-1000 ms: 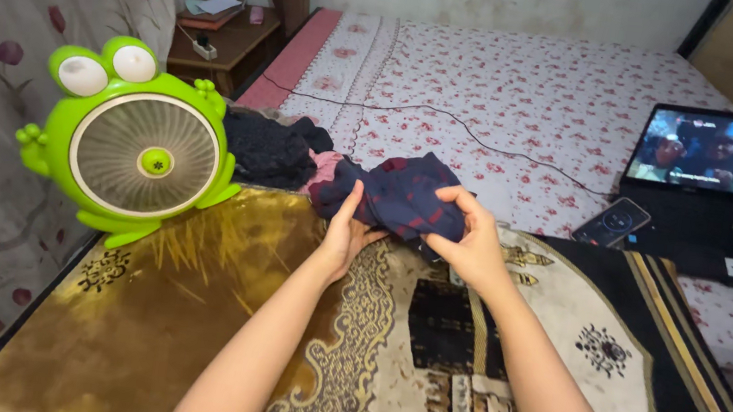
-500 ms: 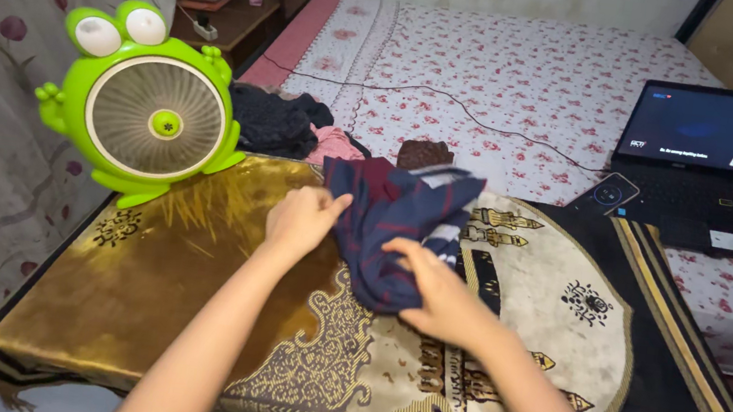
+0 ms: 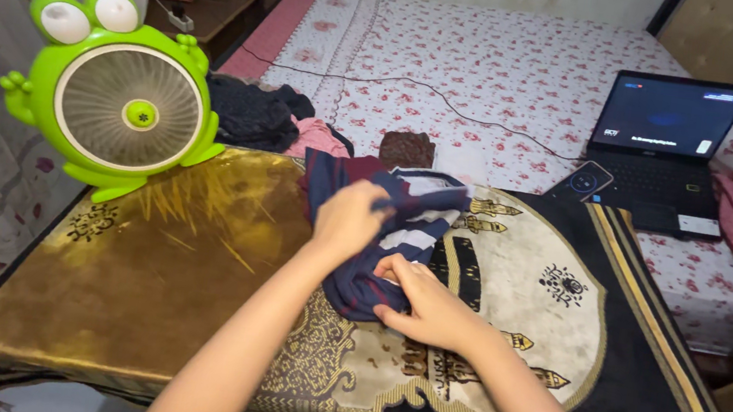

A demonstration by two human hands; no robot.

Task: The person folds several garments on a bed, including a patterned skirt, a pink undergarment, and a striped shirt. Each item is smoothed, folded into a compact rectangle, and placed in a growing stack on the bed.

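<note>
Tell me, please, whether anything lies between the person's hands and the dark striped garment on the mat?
Nothing visible does. The left hand rests on top of the dark striped garment and the right hand presses its near edge, both in direct contact. The green frog fan stands apart at the mat's far left corner.
</note>
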